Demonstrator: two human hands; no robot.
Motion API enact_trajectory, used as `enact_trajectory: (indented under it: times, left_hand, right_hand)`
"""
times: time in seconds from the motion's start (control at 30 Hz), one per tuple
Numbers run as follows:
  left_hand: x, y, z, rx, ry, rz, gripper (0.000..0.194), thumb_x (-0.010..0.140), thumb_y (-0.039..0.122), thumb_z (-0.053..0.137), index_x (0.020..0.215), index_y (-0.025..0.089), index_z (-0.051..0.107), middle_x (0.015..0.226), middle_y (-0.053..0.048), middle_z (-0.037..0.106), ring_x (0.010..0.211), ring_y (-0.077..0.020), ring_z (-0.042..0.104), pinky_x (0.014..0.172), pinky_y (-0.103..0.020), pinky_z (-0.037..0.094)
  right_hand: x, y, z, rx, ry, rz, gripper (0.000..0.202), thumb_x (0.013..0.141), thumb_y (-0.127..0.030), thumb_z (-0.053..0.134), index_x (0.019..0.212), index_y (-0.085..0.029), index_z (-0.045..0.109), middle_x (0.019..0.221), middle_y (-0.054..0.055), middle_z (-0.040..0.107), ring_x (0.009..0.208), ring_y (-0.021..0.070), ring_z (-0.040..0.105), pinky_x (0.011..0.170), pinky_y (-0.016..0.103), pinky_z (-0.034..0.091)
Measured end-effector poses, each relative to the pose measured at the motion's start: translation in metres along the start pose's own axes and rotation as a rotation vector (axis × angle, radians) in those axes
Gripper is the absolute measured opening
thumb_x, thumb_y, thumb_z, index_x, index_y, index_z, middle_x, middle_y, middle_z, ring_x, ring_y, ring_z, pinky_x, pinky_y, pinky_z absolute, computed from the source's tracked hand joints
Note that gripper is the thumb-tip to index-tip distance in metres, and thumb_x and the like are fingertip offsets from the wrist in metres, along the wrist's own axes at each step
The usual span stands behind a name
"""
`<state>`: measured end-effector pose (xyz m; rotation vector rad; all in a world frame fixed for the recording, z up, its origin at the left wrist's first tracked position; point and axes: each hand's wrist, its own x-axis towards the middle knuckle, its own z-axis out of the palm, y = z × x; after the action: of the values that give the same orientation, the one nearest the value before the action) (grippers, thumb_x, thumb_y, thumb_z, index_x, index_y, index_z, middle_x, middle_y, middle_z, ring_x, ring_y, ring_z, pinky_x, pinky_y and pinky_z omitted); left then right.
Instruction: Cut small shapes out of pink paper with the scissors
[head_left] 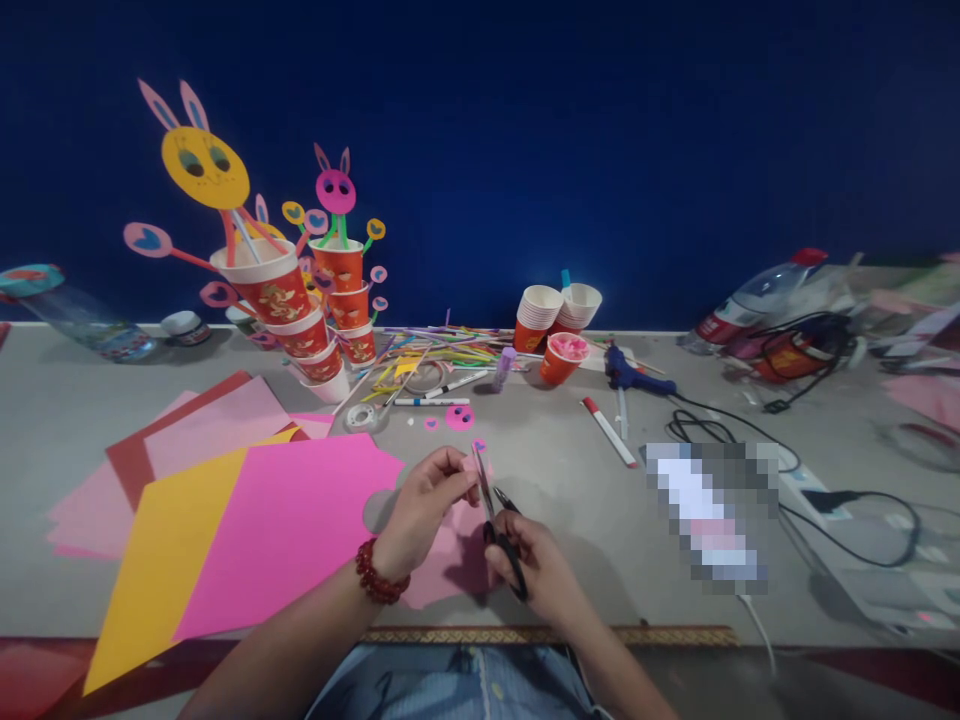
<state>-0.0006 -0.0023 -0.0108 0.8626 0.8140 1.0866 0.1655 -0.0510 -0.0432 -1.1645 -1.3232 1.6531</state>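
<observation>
My left hand (431,500), with a red bead bracelet (381,573) at the wrist, pinches a small piece of pink paper (470,464). My right hand (534,560) is closed around the black handles of a pair of scissors (486,505), whose blades point up and away beside that paper. Under both hands lies a larger sheet of pink paper (450,565). Just beyond the blades are a small pink disc with a blue heart (480,446) and a magenta face disc with two eye shapes (460,417).
Coloured paper sheets (292,530) spread to the left. Decorated cup figures (270,290) stand behind them. Straws and markers (435,385), stacked cups (540,310), a glue gun (634,375) and a red-capped marker (609,432) lie further back. A cable (705,425) and a pixelated object (705,515) are at right.
</observation>
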Motion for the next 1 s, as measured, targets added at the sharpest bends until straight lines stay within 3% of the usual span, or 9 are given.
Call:
enact_trajectory:
  times: [0.4, 1.0]
  left_hand:
    - [-0.0002, 0.0, 0.0001, -0.008, 0.006, -0.008, 0.014, 0.084, 0.026, 0.07, 0.082, 0.017, 0.059, 0.074, 0.002, 0.059, 0.066, -0.0115, 0.058, 0.069, -0.025, 0.045]
    - [-0.0024, -0.0048, 0.0052, -0.064, -0.007, 0.013, 0.014, 0.085, 0.026, 0.071, 0.083, 0.018, 0.06, 0.072, 0.0, 0.063, 0.069, -0.0134, 0.06, 0.072, -0.027, 0.047]
  right_hand:
    - [-0.0001, -0.0012, 0.0002, -0.001, 0.009, 0.012, 0.047, 0.072, -0.057, 0.074, 0.069, -0.022, 0.043, 0.053, -0.006, 0.05, 0.047, 0.0109, 0.049, 0.048, 0.022, 0.037]
    - [-0.003, -0.0017, 0.0009, -0.005, 0.037, -0.028, 0.051, 0.074, -0.066, 0.069, 0.07, -0.022, 0.043, 0.053, -0.005, 0.051, 0.048, 0.0112, 0.047, 0.051, 0.023, 0.037]
